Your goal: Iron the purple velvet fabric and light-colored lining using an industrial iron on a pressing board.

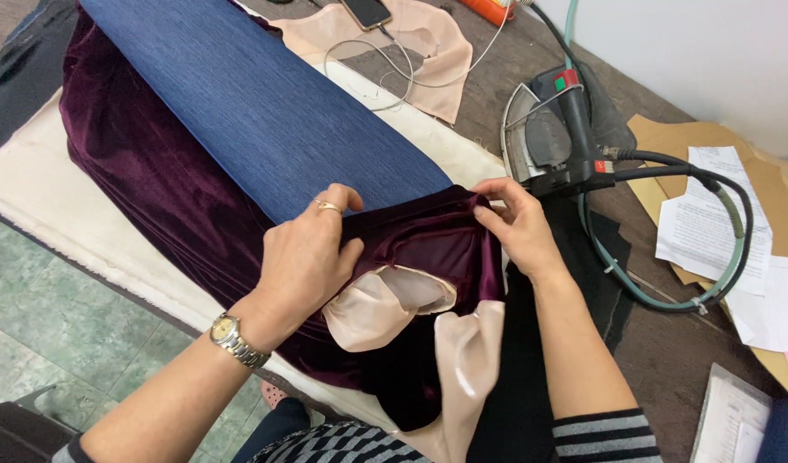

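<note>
Worn wooden worktable [668, 360], padded pressing cloth [60, 197] laid over it. Blue-covered board [257, 103] runs toward 11 o'clock, inside the purple velvet garment [154, 180], keeping it spread flat. Steam iron [553, 137] parked on its side at 2 o'clock. Left hand [308, 257] presses the velvet down; right hand [518, 225] pinches its edge, pulling taut. Peach lining [385, 304] shows at 6 o'clock.
</note>
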